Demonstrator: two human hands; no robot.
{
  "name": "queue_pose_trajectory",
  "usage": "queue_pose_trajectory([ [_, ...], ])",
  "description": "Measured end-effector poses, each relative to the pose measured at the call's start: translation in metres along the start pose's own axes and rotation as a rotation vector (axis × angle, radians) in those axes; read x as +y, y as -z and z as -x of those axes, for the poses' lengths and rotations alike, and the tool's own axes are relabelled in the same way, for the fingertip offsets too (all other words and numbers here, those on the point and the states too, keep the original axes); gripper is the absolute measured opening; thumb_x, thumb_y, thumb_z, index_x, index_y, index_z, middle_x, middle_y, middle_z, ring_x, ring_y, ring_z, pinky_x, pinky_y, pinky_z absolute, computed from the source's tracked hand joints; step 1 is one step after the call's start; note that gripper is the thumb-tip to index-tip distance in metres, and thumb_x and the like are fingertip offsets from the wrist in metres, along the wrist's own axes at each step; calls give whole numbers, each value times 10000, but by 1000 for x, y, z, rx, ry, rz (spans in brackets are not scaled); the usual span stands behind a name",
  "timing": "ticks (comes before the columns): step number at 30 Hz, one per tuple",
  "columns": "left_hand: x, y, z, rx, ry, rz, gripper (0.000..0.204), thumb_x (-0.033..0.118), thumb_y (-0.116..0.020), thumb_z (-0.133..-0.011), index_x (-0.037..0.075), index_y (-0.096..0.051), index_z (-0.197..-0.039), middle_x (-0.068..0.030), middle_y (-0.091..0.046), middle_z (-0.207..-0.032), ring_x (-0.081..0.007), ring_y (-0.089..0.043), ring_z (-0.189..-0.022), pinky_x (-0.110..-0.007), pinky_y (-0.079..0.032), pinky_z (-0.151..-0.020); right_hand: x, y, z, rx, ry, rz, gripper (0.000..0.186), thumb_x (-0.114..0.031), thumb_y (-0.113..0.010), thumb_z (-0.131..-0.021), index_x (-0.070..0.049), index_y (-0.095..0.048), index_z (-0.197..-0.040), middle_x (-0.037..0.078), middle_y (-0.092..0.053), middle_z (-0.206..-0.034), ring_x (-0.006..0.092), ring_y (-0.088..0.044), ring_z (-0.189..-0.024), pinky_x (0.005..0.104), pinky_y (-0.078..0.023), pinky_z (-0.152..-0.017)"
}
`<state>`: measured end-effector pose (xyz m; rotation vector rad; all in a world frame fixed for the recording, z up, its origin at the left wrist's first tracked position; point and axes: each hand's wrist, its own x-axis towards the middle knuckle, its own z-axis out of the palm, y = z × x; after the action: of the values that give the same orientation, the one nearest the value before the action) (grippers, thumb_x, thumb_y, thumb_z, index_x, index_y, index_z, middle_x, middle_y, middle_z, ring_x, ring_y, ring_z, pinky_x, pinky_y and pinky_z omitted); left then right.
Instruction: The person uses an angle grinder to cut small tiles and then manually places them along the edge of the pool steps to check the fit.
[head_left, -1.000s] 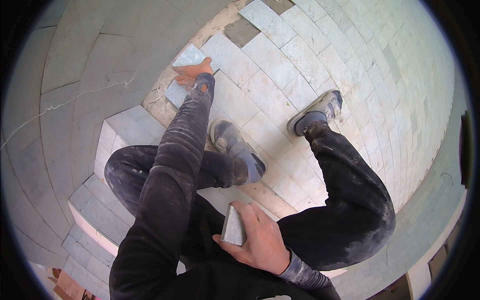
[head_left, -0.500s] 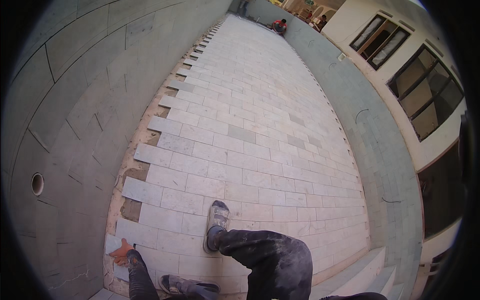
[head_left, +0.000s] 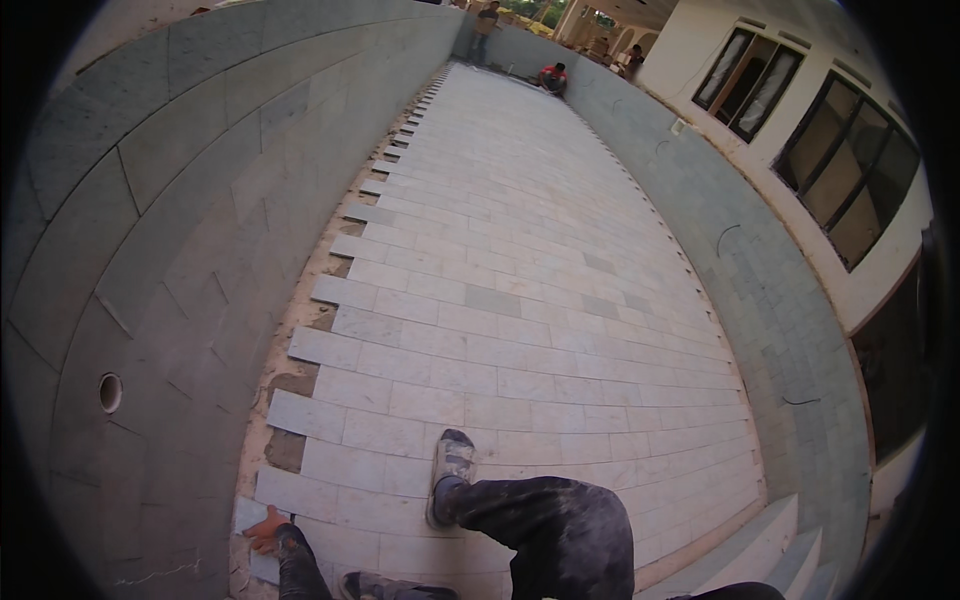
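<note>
My left hand [head_left: 264, 531], arm [head_left: 301, 570] extended, rests against the pale stone tile [head_left: 247, 512] beside my fingers [head_left: 258, 543]; I cannot tell their spread.

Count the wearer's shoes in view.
2. The right shoe is on the pale floor tiles, low and just left of picture centre; the left shoe is at the lower edge, partly cut off, right of the left hand.
</note>
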<state>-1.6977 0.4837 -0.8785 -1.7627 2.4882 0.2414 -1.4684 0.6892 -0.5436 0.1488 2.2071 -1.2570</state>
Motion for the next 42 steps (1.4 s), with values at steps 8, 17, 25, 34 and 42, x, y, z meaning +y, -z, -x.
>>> queue_pose_trajectory([
  [8, -10, -5, 17, -38, -23, 125, 977, 525, -869, -593, 101, -414, -1347, -224, -475, -1169, -416, -455, -1174, -598, -436, -893, -1, -3, 21, 35, -25, 37, 725, -487, -710, -819, -7, -462, -1303, 237, -578, -1118, 424, -605, -972, 470, -492, -842],
  [17, -97, 21, 103, -169, -470, 152, 1007, 335, -870, -534, 91, -382, -1380, -204, -483, -1154, -392, -455, -1140, -531, -426, -957, -7, -34, 45, 86, 34, 92, 734, -493, -705, -821, -4, -459, -1310, 240, -575, -1136, 424, -602, -990, 470, -488, -857],
  [25, -106, 52, 128, -296, -999, 11, 1073, 294, -897, -499, 110, -345, -1400, -167, -450, -1225, -352, -413, -1203, -490, -376, -1009, -8, -54, 50, 114, 82, 145, 742, -498, -701, -823, 0, -456, -1315, 243, -572, -1152, 423, -599, -1006, 470, -484, -871],
  [34, -117, 31, 138, -339, -1103, -57, 1067, 321, -904, -546, 125, -329, -1424, -196, -394, -1347, -348, -375, -1260, -467, -310, -1079, -1, -60, 56, 152, 28, 156, 751, -504, -696, -825, 3, -452, -1322, 246, -569, -1170, 423, -596, -1024, 469, -480, -886],
  [42, -123, 23, 150, -384, -1060, 3, 1001, 317, -877, -613, 102, -354, -1438, -236, -351, -1423, -383, -326, -1327, -494, -287, -1112, 2, -62, 54, 280, 15, 190, 759, -510, -691, -826, 7, -449, -1328, 249, -567, -1186, 423, -593, -1039, 469, -476, -900],
])
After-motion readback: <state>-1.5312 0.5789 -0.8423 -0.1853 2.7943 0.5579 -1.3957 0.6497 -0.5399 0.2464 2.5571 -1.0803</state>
